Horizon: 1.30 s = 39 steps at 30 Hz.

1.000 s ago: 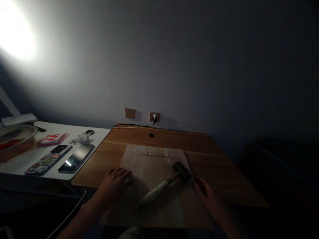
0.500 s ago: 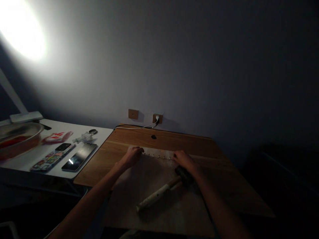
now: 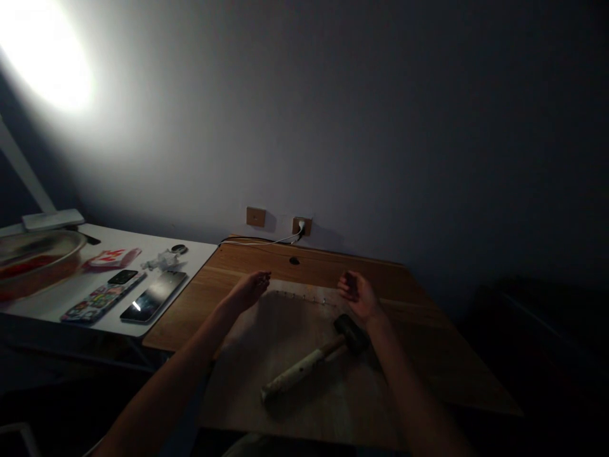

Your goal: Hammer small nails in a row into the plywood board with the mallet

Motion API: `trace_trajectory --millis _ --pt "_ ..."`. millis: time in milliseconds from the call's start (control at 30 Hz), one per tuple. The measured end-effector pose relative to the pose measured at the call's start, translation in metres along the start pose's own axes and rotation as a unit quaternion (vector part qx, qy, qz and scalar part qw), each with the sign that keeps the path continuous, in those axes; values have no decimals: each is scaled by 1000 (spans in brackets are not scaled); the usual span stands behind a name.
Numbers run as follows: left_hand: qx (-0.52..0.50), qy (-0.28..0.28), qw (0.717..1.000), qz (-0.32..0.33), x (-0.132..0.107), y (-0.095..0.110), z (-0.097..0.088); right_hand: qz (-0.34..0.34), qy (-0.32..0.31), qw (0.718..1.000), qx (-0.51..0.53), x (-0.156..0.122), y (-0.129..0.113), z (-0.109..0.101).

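A thin wooden board [image 3: 257, 374] lies on the wooden table, with a row of small upright nails [image 3: 304, 298] near its far edge. My left hand [image 3: 250, 290] is raised beside the board's far left corner, fingers loosely bent and no object clearly visible in it. Past the right end of the nails, my right hand [image 3: 359, 295] is lifted with its fingers half curled and apart, holding nothing I can see. A mallet [image 3: 304, 369] with a dark head and a pale, worn handle rests diagonally on the board, its head close to my right wrist.
The wooden table [image 3: 428, 330] stands against the wall, where a plug and cables [image 3: 299, 230] sit in a socket. On the white table [image 3: 200, 252] at left are two phones [image 3: 155, 296], a red-and-white packet [image 3: 114, 258], crumpled plastic [image 3: 164, 260] and a clear basin [image 3: 38, 257].
Both hands have come off the far edge of the board by the ends of the nail row. They have risen and moved slightly outward, and the right hand has turned. The mallet stays put.
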<state>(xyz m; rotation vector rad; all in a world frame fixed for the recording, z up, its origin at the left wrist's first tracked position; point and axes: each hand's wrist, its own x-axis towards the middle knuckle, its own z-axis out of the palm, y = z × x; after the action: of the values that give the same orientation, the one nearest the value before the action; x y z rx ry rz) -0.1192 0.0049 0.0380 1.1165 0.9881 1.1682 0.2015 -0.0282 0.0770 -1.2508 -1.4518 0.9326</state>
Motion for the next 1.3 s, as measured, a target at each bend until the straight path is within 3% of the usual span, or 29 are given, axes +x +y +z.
trace_trajectory --millis 100,167,267,367,467,567,633,667,767,833,933,1033,1200,1300 --pt "57 -7 998 0 -2 -4 -1 32 -17 996 -83 2 3 11" --pt "195 -16 980 29 -4 -5 -2 53 -32 985 -164 1 6 18" --pt "433 -47 894 107 -7 -5 0 81 -55 956 -277 -2 9 26" --pt "553 -76 818 141 -10 -4 4 95 -67 935 -336 -7 9 31" --pt "605 -82 778 149 -14 -1 9 88 -65 936 -335 -8 7 34" --pt "632 -85 752 168 -14 2 15 73 -57 956 -278 -2 4 35" --pt "623 -71 763 160 -12 3 19 66 -59 973 -213 1 1 33" --pt "596 -59 787 147 -10 4 22 62 -65 980 -175 2 -1 32" --pt "369 -37 927 53 -4 7 30 51 -92 992 -73 1 -6 30" --pt "221 -47 974 -7 -2 10 31 47 -106 992 -40 -1 -8 30" --pt "70 -90 992 -51 0 15 26 58 -114 990 -66 -2 -5 37" --pt "-41 -114 989 -90 -1 15 21 65 -103 980 -159 0 2 47" --pt "104 -68 989 -79 -4 2 23 64 -103 943 -309 -2 8 58" --pt "203 -62 977 -36 -5 -6 26 59 -120 927 -352 -6 5 62"
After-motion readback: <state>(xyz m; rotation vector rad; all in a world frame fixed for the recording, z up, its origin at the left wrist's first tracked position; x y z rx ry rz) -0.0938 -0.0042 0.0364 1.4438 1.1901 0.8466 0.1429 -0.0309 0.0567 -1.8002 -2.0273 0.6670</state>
